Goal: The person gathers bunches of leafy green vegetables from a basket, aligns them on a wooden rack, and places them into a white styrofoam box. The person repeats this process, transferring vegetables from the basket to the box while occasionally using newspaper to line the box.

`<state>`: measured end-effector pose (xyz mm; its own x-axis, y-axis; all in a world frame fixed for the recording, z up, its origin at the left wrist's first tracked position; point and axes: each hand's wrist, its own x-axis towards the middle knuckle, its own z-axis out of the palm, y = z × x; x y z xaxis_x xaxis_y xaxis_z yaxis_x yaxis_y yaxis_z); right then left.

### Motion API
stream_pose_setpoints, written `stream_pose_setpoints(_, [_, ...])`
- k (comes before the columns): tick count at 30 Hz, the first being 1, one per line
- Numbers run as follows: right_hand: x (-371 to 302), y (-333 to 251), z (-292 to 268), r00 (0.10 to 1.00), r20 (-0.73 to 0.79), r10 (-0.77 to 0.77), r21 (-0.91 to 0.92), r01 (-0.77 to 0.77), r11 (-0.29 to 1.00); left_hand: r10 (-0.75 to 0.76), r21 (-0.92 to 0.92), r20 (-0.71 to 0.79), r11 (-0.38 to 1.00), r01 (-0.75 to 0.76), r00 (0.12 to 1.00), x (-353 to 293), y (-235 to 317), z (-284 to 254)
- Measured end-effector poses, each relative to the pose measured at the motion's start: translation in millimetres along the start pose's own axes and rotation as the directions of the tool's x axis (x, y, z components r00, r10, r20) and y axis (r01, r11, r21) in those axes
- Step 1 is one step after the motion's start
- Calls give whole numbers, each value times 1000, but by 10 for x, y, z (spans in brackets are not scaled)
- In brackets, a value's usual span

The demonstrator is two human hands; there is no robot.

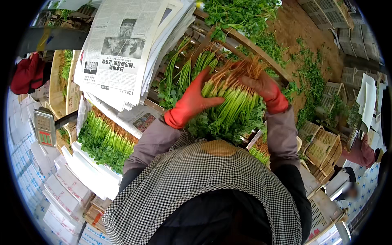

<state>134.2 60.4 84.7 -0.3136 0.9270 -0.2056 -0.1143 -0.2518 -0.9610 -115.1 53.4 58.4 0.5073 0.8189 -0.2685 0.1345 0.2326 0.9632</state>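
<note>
Both my hands wear red gloves and are at a thick bunch of leafy greens (234, 108) in front of my chest. Its pale green stems carry orange-brown roots at the far end, and the leaves hang toward me. My left hand (191, 101) grips its left side, thumb across the stems; some of its fingers are hidden. At the upper right my right hand (267, 90) curls around the stems close to the roots (241, 71). Loose stems (192, 69) of similar greens lie beyond my left hand.
Stacked newspapers (118, 49) lie at the far left, beside a box of upright greens (104, 136). A scale display (45, 127) stands farther left. Wooden bars (257, 51) frame the work spot. Greens litter the brown floor (294, 24); plastic crates (322, 147) are on the right. Two other people are partly visible.
</note>
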Motion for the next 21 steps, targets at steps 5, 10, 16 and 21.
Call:
stream_pose_setpoints(5, [-52, -17, 118, 994, -1, 106, -207, -104, 973, -207, -401, 61, 891, 214, 976, -146, -52, 41])
stream_pose_setpoints(10, [-280, -66, 199, 997, -36, 65, -280, -72, 957, -14, -462, 56, 886, 38, 998, -216, -109, 69])
stream_pose_setpoints(16, [-388, -81, 315, 938, -321, 127, -465, -273, 842, 137, -201, 69, 972, -120, 988, -307, -45, 113])
stream_pose_setpoints(21, [-393, -212, 510, 973, -219, 76, -559, -188, 808, 192, -124, -23, 973, -193, 981, -201, -211, 221])
